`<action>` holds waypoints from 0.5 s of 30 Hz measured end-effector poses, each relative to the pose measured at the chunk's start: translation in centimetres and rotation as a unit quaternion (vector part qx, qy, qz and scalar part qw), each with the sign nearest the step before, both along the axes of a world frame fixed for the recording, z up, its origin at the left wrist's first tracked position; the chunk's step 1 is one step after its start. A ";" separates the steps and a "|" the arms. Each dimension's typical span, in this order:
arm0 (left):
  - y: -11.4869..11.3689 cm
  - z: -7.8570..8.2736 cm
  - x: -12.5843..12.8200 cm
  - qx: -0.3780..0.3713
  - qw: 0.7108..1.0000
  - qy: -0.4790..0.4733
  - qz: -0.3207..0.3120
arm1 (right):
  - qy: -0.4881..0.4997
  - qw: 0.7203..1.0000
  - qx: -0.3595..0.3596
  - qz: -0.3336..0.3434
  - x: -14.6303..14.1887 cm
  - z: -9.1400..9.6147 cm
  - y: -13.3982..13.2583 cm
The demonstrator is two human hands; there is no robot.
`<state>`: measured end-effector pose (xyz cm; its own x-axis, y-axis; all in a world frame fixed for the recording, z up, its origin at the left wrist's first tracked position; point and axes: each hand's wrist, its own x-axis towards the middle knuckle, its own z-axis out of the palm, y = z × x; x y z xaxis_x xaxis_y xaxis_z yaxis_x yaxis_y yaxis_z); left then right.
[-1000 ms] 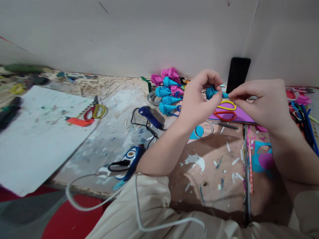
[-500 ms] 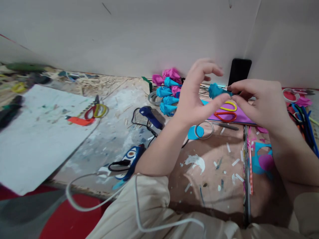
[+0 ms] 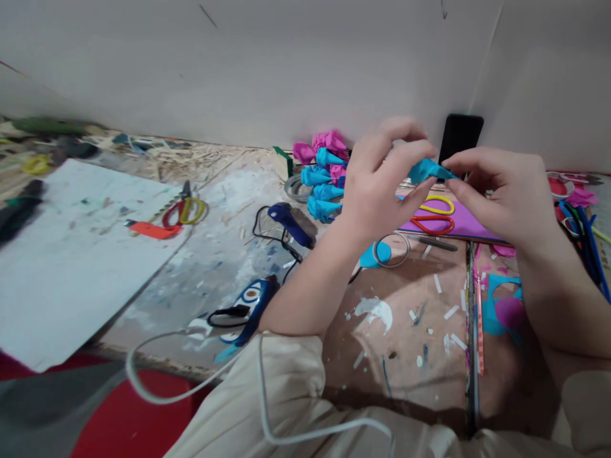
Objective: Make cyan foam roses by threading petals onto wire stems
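Between my two hands is a blue paper flower (image 3: 424, 170), raised above the bench. My left hand (image 3: 384, 175) is closed, its thumb and fingers round the flower's wider end. My right hand (image 3: 501, 187) pinches the narrow twisted end between thumb and forefinger. Under them lies a purple sheet (image 3: 463, 219) with scissors (image 3: 433, 215), their handles yellow and orange. Left of my left hand is a pile of blue paper flowers (image 3: 319, 194) with pink paper flowers (image 3: 329, 143) behind. A roll of tape (image 3: 391, 249) lies on the bench nearer me.
A blue glue gun (image 3: 289, 224) and a blue-and-white device (image 3: 248, 308) with cables lie to the left. Further left are a white sheet (image 3: 81, 267) and red-and-yellow scissors (image 3: 184, 211). A black phone (image 3: 461, 137) leans on the wall. Paper scraps (image 3: 501, 305) lie at the right.
My left fingers, raised and apart before, have come down and closed on the blue flower. My right hand keeps its pinch at the narrow end.
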<state>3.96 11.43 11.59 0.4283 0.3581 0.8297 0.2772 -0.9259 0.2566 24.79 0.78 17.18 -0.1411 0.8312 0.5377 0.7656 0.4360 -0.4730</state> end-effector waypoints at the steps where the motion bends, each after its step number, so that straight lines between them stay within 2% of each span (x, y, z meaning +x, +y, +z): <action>1: 0.1 -0.2 0.0 -0.001 1.000 -0.001 -0.008 | 0.007 1.000 -0.006 -0.009 -0.1 0.0 -0.1; 4: 0.1 -0.6 0.1 0.005 1.000 -0.001 -0.014 | 0.015 1.000 -0.019 -0.017 -0.2 0.1 -0.1; 9: -0.2 -0.9 -0.2 0.014 1.000 -0.003 0.012 | 0.012 1.000 -0.023 -0.018 -0.2 0.0 -0.1; 11: -0.2 -0.9 -0.4 0.023 0.999 -0.007 0.022 | 0.004 1.000 -0.008 -0.020 -0.2 -0.1 -0.1; 15: 0.0 -0.9 -0.5 0.094 0.995 -0.018 0.025 | -0.021 0.999 0.044 -0.023 -0.2 -0.4 0.1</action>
<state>3.42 11.46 10.73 0.3831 0.2144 0.8985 0.3173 -0.9440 0.0900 24.61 0.89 16.76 -0.1282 0.7875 0.6029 0.8039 0.4385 -0.4019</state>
